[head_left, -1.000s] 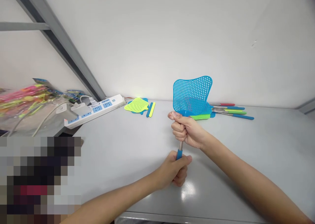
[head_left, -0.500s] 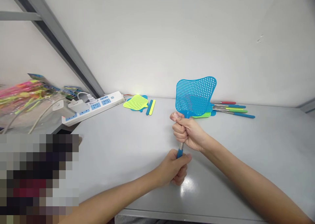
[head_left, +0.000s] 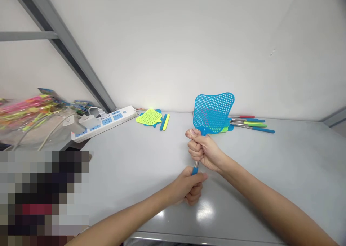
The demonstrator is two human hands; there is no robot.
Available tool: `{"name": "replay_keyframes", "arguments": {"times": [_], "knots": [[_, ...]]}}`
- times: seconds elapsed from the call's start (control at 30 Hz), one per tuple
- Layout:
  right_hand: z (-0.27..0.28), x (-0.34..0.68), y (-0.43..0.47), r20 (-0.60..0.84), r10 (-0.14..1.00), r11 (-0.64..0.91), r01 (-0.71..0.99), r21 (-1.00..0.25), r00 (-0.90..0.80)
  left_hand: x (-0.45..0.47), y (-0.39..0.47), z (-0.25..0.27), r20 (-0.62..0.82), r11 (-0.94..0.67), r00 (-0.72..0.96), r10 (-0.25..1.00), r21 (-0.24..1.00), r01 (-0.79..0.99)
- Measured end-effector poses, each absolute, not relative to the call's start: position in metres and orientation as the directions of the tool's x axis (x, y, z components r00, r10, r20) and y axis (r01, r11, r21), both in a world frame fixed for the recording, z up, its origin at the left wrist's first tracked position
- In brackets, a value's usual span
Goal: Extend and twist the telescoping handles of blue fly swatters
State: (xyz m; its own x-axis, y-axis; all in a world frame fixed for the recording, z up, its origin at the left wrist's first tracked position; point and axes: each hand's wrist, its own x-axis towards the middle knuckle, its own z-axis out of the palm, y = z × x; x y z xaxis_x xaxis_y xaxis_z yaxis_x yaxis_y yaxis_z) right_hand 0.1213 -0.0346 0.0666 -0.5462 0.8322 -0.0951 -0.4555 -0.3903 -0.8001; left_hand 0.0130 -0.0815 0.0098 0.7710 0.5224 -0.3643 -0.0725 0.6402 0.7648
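A blue fly swatter [head_left: 213, 111] with a perforated head is held up over the table by both of my hands. My left hand [head_left: 190, 186] is wrapped round its blue grip, low on the handle. Just below the swatter's head, my right hand [head_left: 201, 148] is closed round the neck, thumb pointing left. A short piece of metal shaft shows between the two fists. Behind the head lies a pile of swatters, their handles [head_left: 254, 124] in red, blue, green and yellow sticking out to the right; the pile's heads are partly hidden.
Left of centre lie a yellow swatter head [head_left: 148, 117] over a blue one, and two loose grips [head_left: 164, 122]. A white power strip [head_left: 105, 123] with plugs sits at the table's left, near bagged colourful items [head_left: 32, 109]. A wall [head_left: 173, 51] rises behind the table [head_left: 121, 166].
The view has shifted slightly, so the background sits a little lower in the picture. Both hands keep the same hold on the swatter.
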Motion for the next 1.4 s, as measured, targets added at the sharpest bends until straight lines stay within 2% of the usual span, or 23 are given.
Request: {"name": "replay_keyframes", "arguments": {"times": [0.23,0.43,0.53,0.6,0.67,0.73,0.83,0.9,0.97,1.07,1.13,1.23,1.4], "knots": [[0.064,0.129,-0.028,-0.112,0.812,-0.43,-0.456,-0.779,-0.573,0.014,-0.081,0.013,-0.35,0.637,0.77,0.533,0.765,-0.093],[0.071,0.132,-0.028,-0.07,0.757,-0.411,-0.39,-0.824,-0.649,0.015,-0.081,0.012,-0.332,0.622,0.775,0.538,0.777,-0.099],[0.077,0.139,-0.024,-0.08,0.733,-0.341,-0.263,-0.903,-0.675,0.014,-0.08,0.01,-0.311,0.622,0.786,0.535,0.774,-0.117],[0.08,0.151,-0.017,-0.067,0.719,-0.204,-0.119,-0.972,-0.692,0.013,-0.079,0.01,-0.292,0.62,0.793,0.535,0.773,-0.133],[0.081,0.17,-0.007,-0.082,0.677,-0.114,0.006,-0.993,-0.731,0.011,-0.076,0.012,-0.283,0.617,0.794,0.539,0.773,-0.144],[0.081,0.194,0.003,-0.09,0.607,-0.107,0.031,-0.994,-0.789,0.006,-0.071,0.017,-0.277,0.602,0.788,0.551,0.785,-0.145],[0.08,0.23,0.013,-0.086,0.589,-0.176,-0.024,-0.984,-0.803,-0.002,-0.061,0.027,-0.279,0.523,0.759,0.589,0.847,-0.094],[0.082,0.249,0.015,-0.012,0.735,-0.175,-0.173,-0.969,-0.678,-0.009,-0.055,0.034,-0.304,0.407,0.69,0.657,0.913,0.015],[0.085,0.261,0.016,-0.021,0.846,-0.174,-0.238,-0.955,-0.533,-0.015,-0.049,0.04,-0.298,0.256,0.63,0.717,0.953,0.16],[0.09,0.269,0.016,-0.135,0.897,-0.219,-0.157,-0.963,-0.42,-0.024,-0.044,0.046,-0.213,-0.001,0.577,0.788,0.938,0.348],[0.092,0.271,0.016,-0.163,0.875,-0.232,-0.099,-0.968,-0.456,-0.028,-0.042,0.05,-0.149,-0.136,0.569,0.809,0.893,0.428],[0.092,0.272,0.016,-0.23,0.815,-0.259,0.02,-0.966,-0.531,-0.034,-0.04,0.052,-0.154,-0.184,0.573,0.805,0.854,0.487],[0.086,0.271,0.016,-0.332,0.821,-0.314,0.118,-0.942,-0.466,-0.037,-0.044,0.053,-0.175,-0.208,0.558,0.811,0.805,0.556]]}}
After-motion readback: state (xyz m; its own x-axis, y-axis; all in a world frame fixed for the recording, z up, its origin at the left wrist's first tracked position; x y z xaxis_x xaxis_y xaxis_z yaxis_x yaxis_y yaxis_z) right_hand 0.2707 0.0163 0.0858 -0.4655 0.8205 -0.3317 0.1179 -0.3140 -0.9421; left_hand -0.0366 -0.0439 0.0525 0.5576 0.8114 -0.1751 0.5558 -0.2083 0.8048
